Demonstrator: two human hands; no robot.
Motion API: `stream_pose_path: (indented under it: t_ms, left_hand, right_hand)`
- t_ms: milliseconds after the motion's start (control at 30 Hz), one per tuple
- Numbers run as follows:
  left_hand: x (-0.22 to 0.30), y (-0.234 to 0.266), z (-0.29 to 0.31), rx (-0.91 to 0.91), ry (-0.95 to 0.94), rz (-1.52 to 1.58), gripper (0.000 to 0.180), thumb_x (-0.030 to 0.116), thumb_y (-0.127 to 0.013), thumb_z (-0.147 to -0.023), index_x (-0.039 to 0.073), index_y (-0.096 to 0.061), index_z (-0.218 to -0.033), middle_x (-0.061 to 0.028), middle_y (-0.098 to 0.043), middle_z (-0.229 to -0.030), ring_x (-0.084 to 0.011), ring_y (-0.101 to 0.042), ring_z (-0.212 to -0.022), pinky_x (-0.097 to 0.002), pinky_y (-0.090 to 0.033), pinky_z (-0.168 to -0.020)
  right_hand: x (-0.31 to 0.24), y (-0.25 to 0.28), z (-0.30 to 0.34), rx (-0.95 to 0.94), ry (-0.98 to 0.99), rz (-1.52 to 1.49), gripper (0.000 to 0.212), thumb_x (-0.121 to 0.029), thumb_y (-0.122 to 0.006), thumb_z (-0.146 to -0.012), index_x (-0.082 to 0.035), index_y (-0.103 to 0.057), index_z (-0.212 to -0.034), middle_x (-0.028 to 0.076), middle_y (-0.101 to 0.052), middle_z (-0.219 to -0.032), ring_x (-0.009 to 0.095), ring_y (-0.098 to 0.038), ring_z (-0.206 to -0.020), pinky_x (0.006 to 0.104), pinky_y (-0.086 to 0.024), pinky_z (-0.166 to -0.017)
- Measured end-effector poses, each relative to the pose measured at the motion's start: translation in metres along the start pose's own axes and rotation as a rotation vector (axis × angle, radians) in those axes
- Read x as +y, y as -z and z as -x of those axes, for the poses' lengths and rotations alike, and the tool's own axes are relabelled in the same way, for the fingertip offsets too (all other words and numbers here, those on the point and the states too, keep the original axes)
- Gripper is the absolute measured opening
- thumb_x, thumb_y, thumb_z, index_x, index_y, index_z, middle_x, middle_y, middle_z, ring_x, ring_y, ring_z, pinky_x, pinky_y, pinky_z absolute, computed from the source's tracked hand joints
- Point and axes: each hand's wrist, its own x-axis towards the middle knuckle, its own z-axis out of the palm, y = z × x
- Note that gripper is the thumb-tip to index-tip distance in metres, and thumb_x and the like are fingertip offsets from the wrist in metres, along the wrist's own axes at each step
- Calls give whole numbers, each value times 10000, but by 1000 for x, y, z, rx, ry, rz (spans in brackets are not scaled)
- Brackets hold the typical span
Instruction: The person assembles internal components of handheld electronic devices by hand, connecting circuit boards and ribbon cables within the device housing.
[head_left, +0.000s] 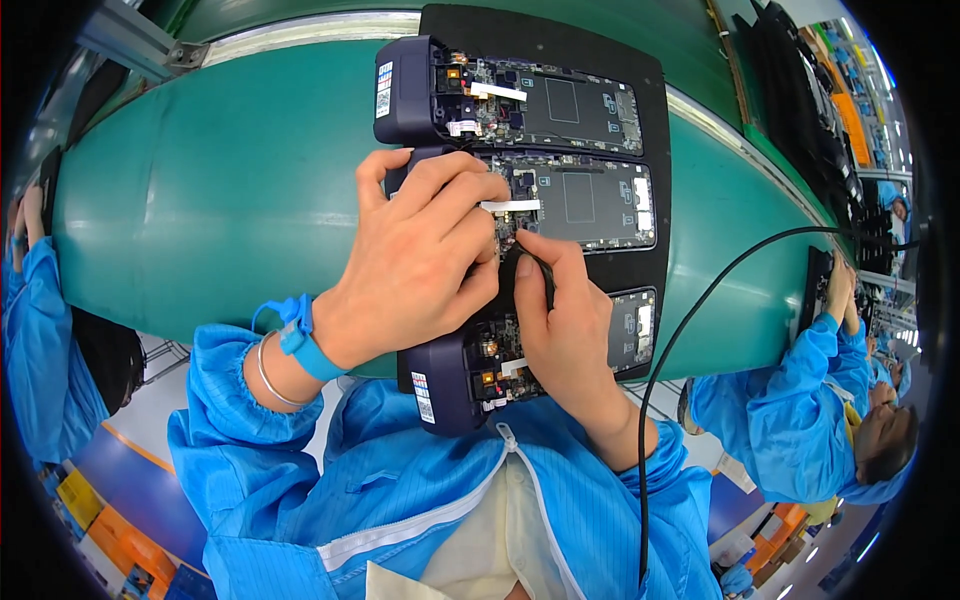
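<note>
Three opened handheld devices lie side by side on a black mat, their circuit boards bare. My left hand [425,250] is bent over the dark purple end of the middle device [600,205], its fingertips on the board near a white strip [512,206]. My right hand [570,330] pinches a slim black tool [546,278] at that device's lower edge; the tip is hidden between my hands. Above is the far device [575,105]. The near device [450,385] is partly covered by my right hand. A blue wrist strap [300,338] circles my left wrist.
The black mat [560,40] rests on a green conveyor belt [210,200]. A black cable [690,320] arcs past my right forearm. A co-worker [800,410] in blue works at the right, with another blue sleeve [45,340] at the far left. A metal rail [310,35] runs behind.
</note>
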Motion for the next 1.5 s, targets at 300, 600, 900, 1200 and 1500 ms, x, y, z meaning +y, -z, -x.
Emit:
stream_pose_path:
  t_ms: [300,600,900,1200,1500]
  left_hand:
    - [1,4,-5,-38,-38,-12,143,90,-664,-655,80,-527,-696,-47,-572,-1064,-226,-509,-1096,-513,-272,-911]
    - [2,5,-4,-41,-47,-33,145,89,-665,-669,79,-525,-710,-40,-574,-1068,-224,-508,-1101,-517,-270,-912]
    - [0,8,17,143,308,69,582,195,-738,-696,1,-480,-1180,-199,-421,-1217,-363,-415,-1150,-440,-333,-968]
    - [9,37,15,-14,290,113,517,316,-783,-700,-16,-560,-1026,-145,-501,-956,-321,-517,-872,-406,-429,-791]
    - [-55,13,-71,-75,-251,-137,247,186,-757,-679,77,-571,-801,-55,-521,-923,-253,-482,-945,-358,-395,-788]
  right_hand:
    - [1,-1,-1,-23,-22,17,151,-37,-591,-858,-25,-571,-1008,101,-600,-650,243,-605,-549,344,-468,-511]
    - [-3,-2,-2,-74,-54,50,152,-82,-582,-873,-44,-564,-1019,87,-594,-623,246,-606,-545,355,-457,-501]
    - [27,48,-21,258,-348,-345,206,-113,-489,-963,-11,-550,-1131,5,-544,-709,50,-468,-586,212,-395,-537]
    - [28,72,2,65,-471,-395,208,-103,-508,-953,-4,-558,-1129,-8,-539,-698,39,-483,-622,188,-392,-568]
    - [28,54,-65,-64,-312,-439,222,-108,-508,-948,8,-542,-1134,0,-542,-696,45,-490,-644,201,-405,-590]
